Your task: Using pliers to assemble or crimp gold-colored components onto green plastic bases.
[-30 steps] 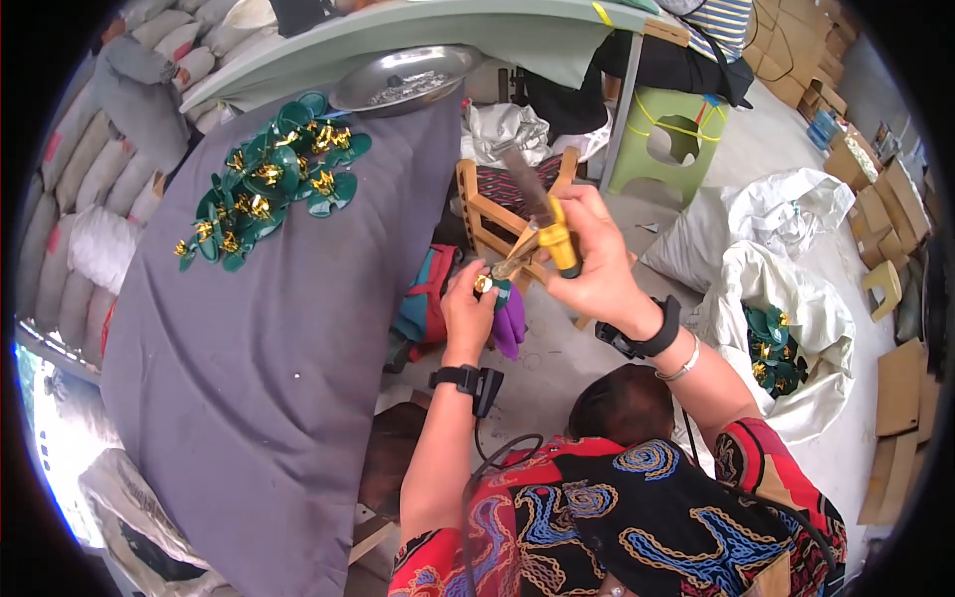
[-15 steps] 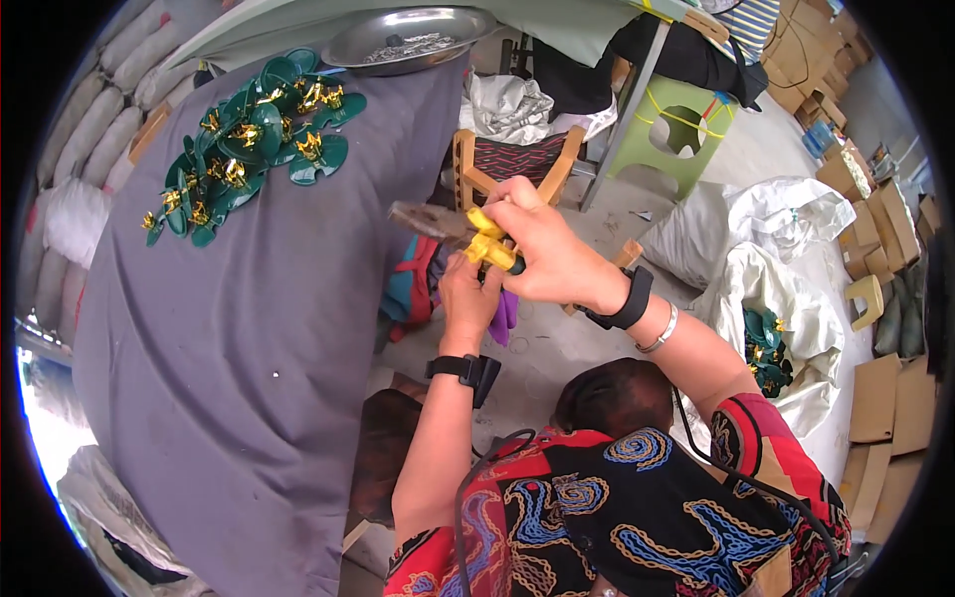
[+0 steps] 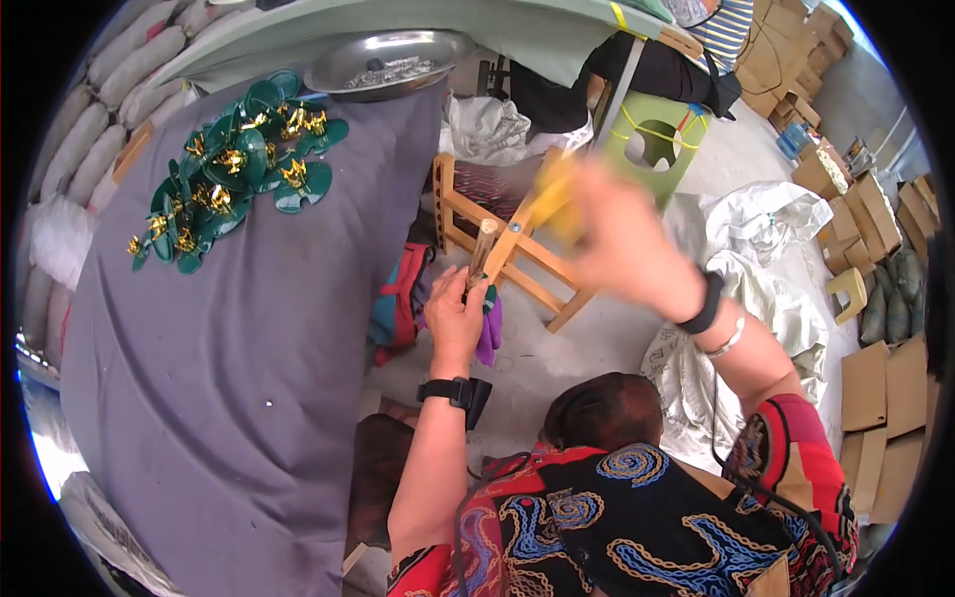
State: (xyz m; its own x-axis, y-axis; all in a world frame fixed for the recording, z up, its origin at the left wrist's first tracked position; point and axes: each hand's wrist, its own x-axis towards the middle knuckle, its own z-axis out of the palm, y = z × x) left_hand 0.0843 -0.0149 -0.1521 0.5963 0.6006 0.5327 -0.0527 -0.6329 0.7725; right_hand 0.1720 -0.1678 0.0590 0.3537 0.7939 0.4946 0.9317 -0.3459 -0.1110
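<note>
A grey cloth (image 3: 249, 348) spreads at left. A wooden stool (image 3: 516, 230) stands ahead. The right hand (image 3: 635, 244), blurred, grips a yellow-handled tool (image 3: 557, 201) near it; the left hand (image 3: 454, 314), fingers curled at a wooden post (image 3: 481, 256), pinches a small green piece (image 3: 490, 297).

Single head view: left fisheye of a side-by-side worn pair, facing steeply down, upright, unmirrored. It sits close above the left hand (image 3: 456, 316) and right hand (image 3: 632, 239), shirt (image 3: 637, 512) along the lower edge; wide enough for cloth (image 3: 239, 338) left, cartons (image 3: 863, 383) right, edges bowed.
</note>
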